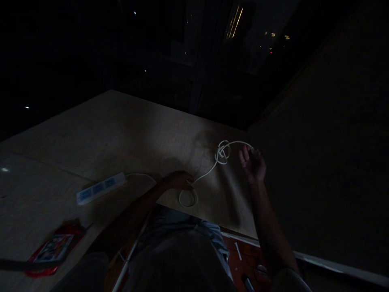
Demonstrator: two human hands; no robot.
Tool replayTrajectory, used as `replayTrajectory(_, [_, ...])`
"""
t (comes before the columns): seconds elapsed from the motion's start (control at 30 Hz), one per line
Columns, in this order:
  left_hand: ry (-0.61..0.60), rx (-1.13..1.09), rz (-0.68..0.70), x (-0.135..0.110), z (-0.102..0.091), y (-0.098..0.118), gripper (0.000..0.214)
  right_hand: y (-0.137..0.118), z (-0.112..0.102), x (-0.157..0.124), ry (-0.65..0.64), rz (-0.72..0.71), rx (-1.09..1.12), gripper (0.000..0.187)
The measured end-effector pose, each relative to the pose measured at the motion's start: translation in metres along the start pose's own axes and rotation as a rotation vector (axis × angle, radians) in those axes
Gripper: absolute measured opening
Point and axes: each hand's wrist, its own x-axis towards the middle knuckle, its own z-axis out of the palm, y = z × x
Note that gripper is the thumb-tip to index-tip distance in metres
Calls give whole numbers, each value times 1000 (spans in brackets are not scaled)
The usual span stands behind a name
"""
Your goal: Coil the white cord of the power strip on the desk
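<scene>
A white power strip (pixel 101 188) with blue socket faces lies on the pale tabletop at left. Its white cord (pixel 207 173) runs behind my left wrist, makes a loop near the front edge, and gathers in a tangled knot farther right. My left hand (pixel 180 180) is closed on the cord beside that loop. Out to the right, my right hand (pixel 253 164) is raised, palm up, and holds the cord's plug end (pixel 254 151) between thumb and fingers. The dim light hides the plug's exact shape.
A red packet (pixel 57 247) with a picture on it lies at lower left, crossed by a dark strip. The pale tabletop (pixel 146 134) meets a dark wall (pixel 328 162) at right. Dark glass with small lights is behind. Below is a reddish floor (pixel 243 259) with small items.
</scene>
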Motion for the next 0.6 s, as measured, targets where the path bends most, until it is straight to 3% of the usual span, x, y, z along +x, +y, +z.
replayTrajectory(0.1, [47, 51, -46, -3, 3, 2, 15, 9, -17, 7, 80, -5, 51, 7])
replayTrajectory(0.2, [6, -37, -30, -4, 1, 7, 35, 26, -30, 6, 148, -8, 61, 4])
replayTrajectory(0.27, [54, -95, -14, -3, 1, 12, 43, 44, -32, -3, 148, 36, 40, 9])
replayTrajectory(0.43, [177, -214, 34, -3, 6, 26, 48, 96, -17, -47, 26, 171, -94, 19])
replayTrajectory(0.6, [250, -346, 63, 0, 12, 35, 46, 127, 4, -83, 83, 156, -228, 35])
